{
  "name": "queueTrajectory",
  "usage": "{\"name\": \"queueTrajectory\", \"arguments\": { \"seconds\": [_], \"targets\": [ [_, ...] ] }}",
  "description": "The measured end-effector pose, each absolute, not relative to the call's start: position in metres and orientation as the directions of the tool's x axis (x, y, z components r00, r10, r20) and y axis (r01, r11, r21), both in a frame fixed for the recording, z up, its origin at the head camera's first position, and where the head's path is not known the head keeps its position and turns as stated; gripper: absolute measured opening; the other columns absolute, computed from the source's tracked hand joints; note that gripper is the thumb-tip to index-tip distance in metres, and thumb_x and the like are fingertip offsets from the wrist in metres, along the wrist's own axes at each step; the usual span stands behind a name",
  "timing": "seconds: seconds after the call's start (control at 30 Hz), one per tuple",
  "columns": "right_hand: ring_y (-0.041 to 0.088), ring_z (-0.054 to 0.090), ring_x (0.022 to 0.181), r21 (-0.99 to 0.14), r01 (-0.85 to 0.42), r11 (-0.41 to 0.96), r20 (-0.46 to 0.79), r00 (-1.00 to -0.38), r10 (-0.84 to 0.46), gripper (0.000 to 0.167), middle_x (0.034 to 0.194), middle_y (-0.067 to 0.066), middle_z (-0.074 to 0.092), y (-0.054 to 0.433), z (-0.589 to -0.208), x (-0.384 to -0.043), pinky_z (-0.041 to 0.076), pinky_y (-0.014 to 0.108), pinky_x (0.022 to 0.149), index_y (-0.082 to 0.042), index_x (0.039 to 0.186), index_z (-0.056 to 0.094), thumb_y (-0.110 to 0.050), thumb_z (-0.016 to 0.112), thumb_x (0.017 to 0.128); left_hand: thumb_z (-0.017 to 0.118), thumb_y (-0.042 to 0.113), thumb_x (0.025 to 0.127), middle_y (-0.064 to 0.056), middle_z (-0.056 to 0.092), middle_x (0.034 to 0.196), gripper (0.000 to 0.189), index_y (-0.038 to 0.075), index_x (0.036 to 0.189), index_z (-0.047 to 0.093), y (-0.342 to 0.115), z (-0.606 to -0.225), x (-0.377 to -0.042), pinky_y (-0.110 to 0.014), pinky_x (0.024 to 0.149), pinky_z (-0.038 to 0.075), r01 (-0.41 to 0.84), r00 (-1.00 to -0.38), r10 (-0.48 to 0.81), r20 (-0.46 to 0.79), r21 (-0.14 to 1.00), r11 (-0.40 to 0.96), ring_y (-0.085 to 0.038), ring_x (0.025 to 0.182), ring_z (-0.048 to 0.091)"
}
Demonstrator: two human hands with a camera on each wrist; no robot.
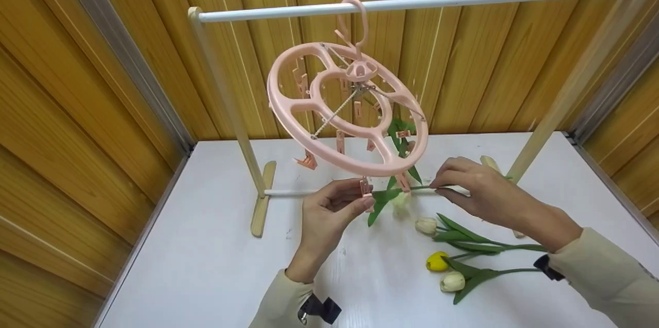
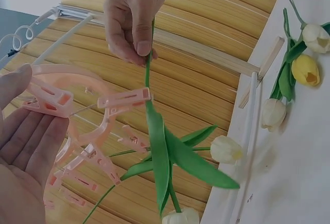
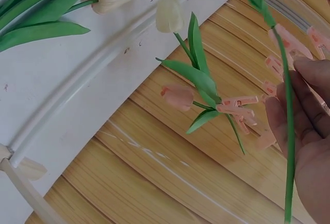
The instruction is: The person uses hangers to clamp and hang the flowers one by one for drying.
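My left hand (image 1: 324, 217) pinches a pink clothespin (image 1: 366, 188) at the lower front rim of the round pink hanger (image 1: 288, 117). The right hand (image 1: 484, 189) pinches the green stem (image 3: 289, 146) of a white tulip, its stem end trailing past the palm. In the left wrist view, a second pink clothespin (image 2: 124, 98) overlaps that stem, and its white bloom (image 2: 180, 217) shows at the bottom edge. Behind, another white tulip (image 3: 169, 15) and a pink tulip (image 3: 177, 97) hang head down by clothespins (image 3: 237, 108).
The hanger hooks over a white rail (image 1: 463, 0) on a wooden-legged stand (image 1: 226, 96). On the white table (image 1: 206, 276), to the right, lie two white tulips (image 1: 453, 281) and a yellow tulip (image 1: 437, 261). Wood-patterned panels (image 1: 489, 70) stand behind.
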State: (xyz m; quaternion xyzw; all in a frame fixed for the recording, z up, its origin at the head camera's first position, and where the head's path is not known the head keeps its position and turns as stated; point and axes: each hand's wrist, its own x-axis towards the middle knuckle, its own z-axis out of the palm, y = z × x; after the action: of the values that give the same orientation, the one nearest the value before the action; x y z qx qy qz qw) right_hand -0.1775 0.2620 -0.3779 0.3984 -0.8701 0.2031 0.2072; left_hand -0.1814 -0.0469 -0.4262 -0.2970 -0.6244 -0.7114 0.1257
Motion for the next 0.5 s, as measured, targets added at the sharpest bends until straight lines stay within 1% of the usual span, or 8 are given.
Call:
{"name": "queueTrajectory", "arguments": {
  "seconds": [0.17,0.33,0.43,0.5],
  "targets": [
    [0.016,0.068,0.094,-0.164,-0.803,0.573,0.566,-0.552,-0.613,0.04,0.103,-0.003,0.07,0.2608,-0.3766,-0.1785,0.049,0.005,0.088,-0.011,0.102,0.077,0.016,0.089,0.074,0.083,0.002,0.09,-0.008,0.079,0.108,0.029,-0.002,0.119,0.076,-0.0459,-0.4272,-0.1806,-0.042,0.081,0.066,0.549,-0.793,0.192,0.578,0.815,-0.186,-0.028,0.096,0.077],
    [0.017,0.067,0.096,-0.109,-0.813,0.572,0.609,-0.509,-0.608,0.042,0.104,-0.003,0.07,0.2589,-0.3739,-0.1766,0.051,0.008,0.088,-0.011,0.102,0.076,0.016,0.089,0.073,0.083,0.002,0.091,-0.008,0.079,0.109,0.03,-0.002,0.119,0.076,-0.0453,-0.4286,-0.1803,-0.042,0.083,0.065,0.545,-0.795,0.197,0.574,0.818,-0.184,-0.028,0.097,0.077],
    [0.018,0.066,0.097,-0.069,-0.819,0.569,0.647,-0.471,-0.599,0.044,0.105,-0.002,0.069,0.2577,-0.3726,-0.1767,0.051,0.009,0.089,-0.011,0.102,0.076,0.017,0.09,0.071,0.082,0.001,0.091,-0.008,0.079,0.109,0.03,-0.003,0.119,0.075,-0.0452,-0.4284,-0.18,-0.042,0.083,0.065,0.544,-0.795,0.2,0.573,0.819,-0.183,-0.028,0.097,0.077],
    [0.019,0.066,0.096,-0.052,-0.824,0.564,0.667,-0.449,-0.594,0.046,0.105,-0.001,0.069,0.2568,-0.3716,-0.1769,0.051,0.013,0.089,-0.012,0.103,0.076,0.017,0.09,0.07,0.082,0.001,0.091,-0.007,0.079,0.109,0.03,-0.003,0.119,0.075,-0.0452,-0.4281,-0.1799,-0.041,0.084,0.065,0.542,-0.796,0.201,0.571,0.82,-0.181,-0.028,0.098,0.077]
  ]
}}
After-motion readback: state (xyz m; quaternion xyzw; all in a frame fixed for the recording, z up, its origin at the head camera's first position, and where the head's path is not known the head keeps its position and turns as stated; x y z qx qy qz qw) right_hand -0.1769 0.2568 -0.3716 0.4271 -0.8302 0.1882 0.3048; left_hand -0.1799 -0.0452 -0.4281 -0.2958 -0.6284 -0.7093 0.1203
